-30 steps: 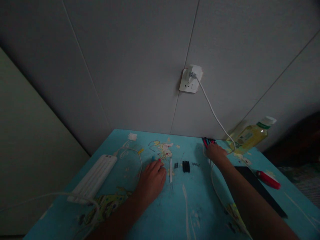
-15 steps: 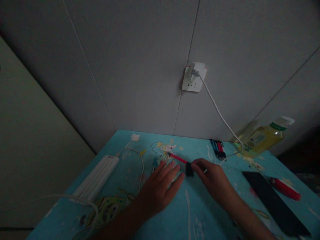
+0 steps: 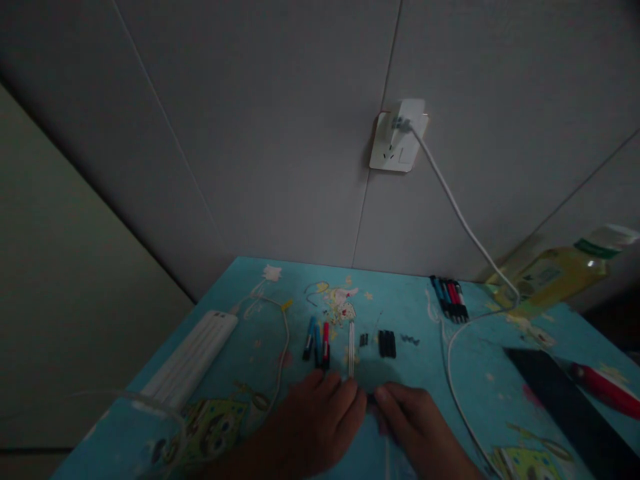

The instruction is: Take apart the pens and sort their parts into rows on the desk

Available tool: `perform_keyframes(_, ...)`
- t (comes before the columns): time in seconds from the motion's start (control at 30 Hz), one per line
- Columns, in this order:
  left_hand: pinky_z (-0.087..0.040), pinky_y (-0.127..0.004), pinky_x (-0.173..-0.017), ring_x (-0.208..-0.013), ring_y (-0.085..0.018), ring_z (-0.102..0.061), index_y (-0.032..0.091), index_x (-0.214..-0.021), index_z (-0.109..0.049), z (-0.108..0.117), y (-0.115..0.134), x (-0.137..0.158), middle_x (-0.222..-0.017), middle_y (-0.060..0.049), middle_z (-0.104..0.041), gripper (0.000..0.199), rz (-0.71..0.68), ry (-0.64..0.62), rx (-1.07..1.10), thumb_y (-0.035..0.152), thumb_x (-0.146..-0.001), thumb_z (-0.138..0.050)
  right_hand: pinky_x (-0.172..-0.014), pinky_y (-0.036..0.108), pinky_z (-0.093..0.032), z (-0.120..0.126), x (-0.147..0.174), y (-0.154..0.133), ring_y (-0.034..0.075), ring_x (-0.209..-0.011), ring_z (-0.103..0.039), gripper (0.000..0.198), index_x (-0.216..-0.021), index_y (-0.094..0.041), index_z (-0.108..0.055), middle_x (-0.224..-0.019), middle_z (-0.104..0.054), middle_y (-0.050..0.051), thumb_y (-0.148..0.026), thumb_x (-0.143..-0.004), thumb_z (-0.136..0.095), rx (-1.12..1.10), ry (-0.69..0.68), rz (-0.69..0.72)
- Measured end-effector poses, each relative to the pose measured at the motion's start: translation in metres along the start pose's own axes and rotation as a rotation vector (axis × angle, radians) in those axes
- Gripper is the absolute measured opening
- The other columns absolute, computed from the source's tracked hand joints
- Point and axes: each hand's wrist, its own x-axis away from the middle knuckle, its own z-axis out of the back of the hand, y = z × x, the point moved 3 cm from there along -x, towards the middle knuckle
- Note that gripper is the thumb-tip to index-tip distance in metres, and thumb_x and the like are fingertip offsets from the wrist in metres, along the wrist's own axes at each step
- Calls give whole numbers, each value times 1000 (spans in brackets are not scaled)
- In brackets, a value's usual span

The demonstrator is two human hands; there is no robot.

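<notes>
Low in the middle, my left hand (image 3: 333, 417) is closed, its fingers curled together. My right hand (image 3: 417, 423) pinches close beside it. A short dark stretch of a pen (image 3: 371, 399) shows between the two hands; the fingers hide the rest. Just beyond my left hand lie blue pen barrels (image 3: 310, 339) and a red pen barrel (image 3: 326, 343) with dark ends. Thin white refills (image 3: 351, 347) lie side by side to their right. Farther right are small black pieces (image 3: 364, 339), black sleeves (image 3: 387, 343) and small dark coils (image 3: 410, 339).
Several pens (image 3: 450, 299) in a row lie at the back right, by a white cable (image 3: 457, 213) from the wall socket (image 3: 400, 143). A bottle of yellow liquid (image 3: 555, 273), a red-handled tool (image 3: 607, 390) and a dark strip (image 3: 565, 400) are right. A power strip (image 3: 193, 357) lies left.
My right hand has drawn back toward me with the red pen, now mostly hidden. My left hand has come nearer and curled, uncovering the laid-out parts. The view has shifted slightly left.
</notes>
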Motion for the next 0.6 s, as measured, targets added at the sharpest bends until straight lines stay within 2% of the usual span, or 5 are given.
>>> perform_keyframes(0.1,-50,-32,-63,-75,-19,-61,12,-113,-60,-3,0,4,-91,-7,-64,20,17,-53,68,18,-96,-50,-60,23,-39,-4,2,6,12,-58,-54,47,-70,-19,-57,-63,-59,-1,-45,-103,-35,169,-40,60)
perform_keyframes(0.27,-52,-29,-66,-75,-17,-62,16,-110,-59,-7,-6,6,-86,-3,-62,18,101,-111,228,16,-99,-46,-62,24,-39,-5,3,6,13,-62,-58,42,-72,-20,-55,-69,-63,0,-40,-104,-36,369,4,147)
perform_keyframes(0.47,-50,-30,-60,-67,-16,-63,19,-109,-58,-8,-7,11,-78,1,-60,15,165,-158,360,24,-100,-47,-64,24,-42,-5,9,-3,14,-65,-59,31,-82,-20,-61,-72,-63,1,-33,-103,-41,414,68,358)
perform_keyframes(0.53,-49,-30,-58,-67,-17,-63,20,-108,-58,-10,-7,11,-77,1,-61,14,184,-166,356,25,-100,-48,-63,24,-43,-3,9,-5,15,-65,-60,28,-83,-21,-63,-73,-64,2,-34,-101,-45,384,86,373)
perform_keyframes(0.6,-50,-31,-57,-66,-17,-63,20,-106,-59,-11,-7,12,-77,1,-61,13,190,-154,354,25,-100,-48,-65,23,-44,-1,8,-6,15,-69,-62,24,-88,-22,-65,-77,-66,1,-35,-99,-50,309,64,325)
